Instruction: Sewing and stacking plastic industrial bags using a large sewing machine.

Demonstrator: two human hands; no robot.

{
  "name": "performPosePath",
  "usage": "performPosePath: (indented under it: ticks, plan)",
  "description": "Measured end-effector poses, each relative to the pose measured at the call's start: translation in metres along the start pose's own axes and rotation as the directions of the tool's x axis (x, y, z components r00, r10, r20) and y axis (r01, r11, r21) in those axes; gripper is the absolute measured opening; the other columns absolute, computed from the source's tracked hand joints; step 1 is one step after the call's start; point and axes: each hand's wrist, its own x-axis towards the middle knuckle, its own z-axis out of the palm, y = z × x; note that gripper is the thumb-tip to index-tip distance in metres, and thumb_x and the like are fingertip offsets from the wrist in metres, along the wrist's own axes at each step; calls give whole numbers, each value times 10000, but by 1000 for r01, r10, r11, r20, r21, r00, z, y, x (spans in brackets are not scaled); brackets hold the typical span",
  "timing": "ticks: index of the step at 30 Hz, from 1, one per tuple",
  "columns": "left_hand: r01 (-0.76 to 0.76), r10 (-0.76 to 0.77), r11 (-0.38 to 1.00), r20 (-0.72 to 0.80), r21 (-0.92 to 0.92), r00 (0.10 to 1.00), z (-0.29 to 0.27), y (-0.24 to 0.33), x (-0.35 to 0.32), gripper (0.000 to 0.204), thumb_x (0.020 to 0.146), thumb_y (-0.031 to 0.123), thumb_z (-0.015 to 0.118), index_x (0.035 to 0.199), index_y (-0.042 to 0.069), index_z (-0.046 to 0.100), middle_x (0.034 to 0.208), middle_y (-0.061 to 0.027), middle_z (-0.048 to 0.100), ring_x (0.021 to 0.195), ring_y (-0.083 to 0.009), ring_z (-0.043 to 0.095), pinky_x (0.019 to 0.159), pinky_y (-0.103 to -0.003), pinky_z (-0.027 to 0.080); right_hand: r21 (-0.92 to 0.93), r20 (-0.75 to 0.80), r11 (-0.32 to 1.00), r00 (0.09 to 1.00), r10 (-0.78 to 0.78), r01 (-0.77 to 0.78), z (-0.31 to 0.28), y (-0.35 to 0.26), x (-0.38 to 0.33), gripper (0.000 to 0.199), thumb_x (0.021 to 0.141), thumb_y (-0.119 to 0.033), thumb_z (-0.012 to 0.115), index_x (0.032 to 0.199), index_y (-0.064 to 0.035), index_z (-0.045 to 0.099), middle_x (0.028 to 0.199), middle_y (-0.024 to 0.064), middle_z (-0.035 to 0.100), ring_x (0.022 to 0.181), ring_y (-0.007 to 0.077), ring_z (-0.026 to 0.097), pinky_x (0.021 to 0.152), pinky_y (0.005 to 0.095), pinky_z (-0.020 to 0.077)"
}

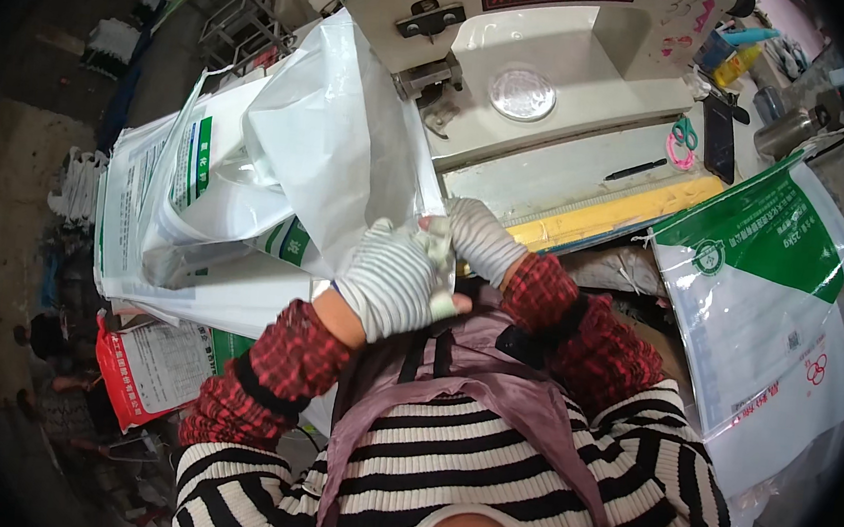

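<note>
A white woven plastic bag (329, 120) with green print spreads out in front of me on the left, its upper part standing up in folds beside the sewing machine (551, 49). Its near right edge is bunched in my left hand (393, 273), which wears a striped glove with bare fingertips. Close against it, my right hand (482, 241), gloved the same way, is closed on the same edge. Under the loose bag lie more white bags (128, 238) in a stack.
Another green and white bag (788, 326) hangs at the right. On the machine table are a yellow strip (612, 212), a black pen (635, 169), scissors with green handles (685, 133), a phone (718, 139) and a metal cylinder (785, 132). A red and white bag (157, 371) lies lower left.
</note>
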Motion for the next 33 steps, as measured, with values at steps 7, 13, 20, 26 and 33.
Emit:
performPosePath:
  ticks: [7,13,20,26,33]
  plan:
    - [-17,-12,960,101,279,995,30,17,13,203,824,117,510,826,26,691,752,-119,667,708,-263,643,610,-419,455,-608,-146,790,989,-15,-78,8,-1,15,481,788,-326,594,1140,1,582,1033,255,619,985,374,591,871,405,465]
    - [-14,17,985,-13,171,1000,40,-52,65,199,793,148,528,850,29,677,811,-181,662,730,-302,648,628,-400,501,-487,26,873,999,39,-22,-17,-15,52,413,813,-394,550,962,-20,647,727,192,649,695,308,646,615,397,501]
    - [291,-257,951,-256,105,932,46,-171,96,235,872,84,435,1015,-31,582,899,-244,630,786,-345,636,725,-408,507,188,-26,971,987,158,-150,-10,0,40,368,867,-343,578,901,23,600,576,57,567,428,138,492,405,269,397]
    - [232,-232,972,-372,-46,899,169,-221,54,331,888,179,435,1149,20,562,1030,-194,630,921,-357,616,882,-429,454,-329,-242,729,692,-680,601,42,-102,28,322,785,-182,665,1005,34,573,685,90,632,591,119,565,579,270,464]
    - [127,-434,650,-229,-749,871,58,-68,-26,296,816,288,624,941,20,633,853,-145,647,819,-281,621,778,-384,482,45,-134,882,877,-461,470,50,-153,15,145,798,-131,675,886,-16,668,787,30,676,707,83,591,651,245,469]
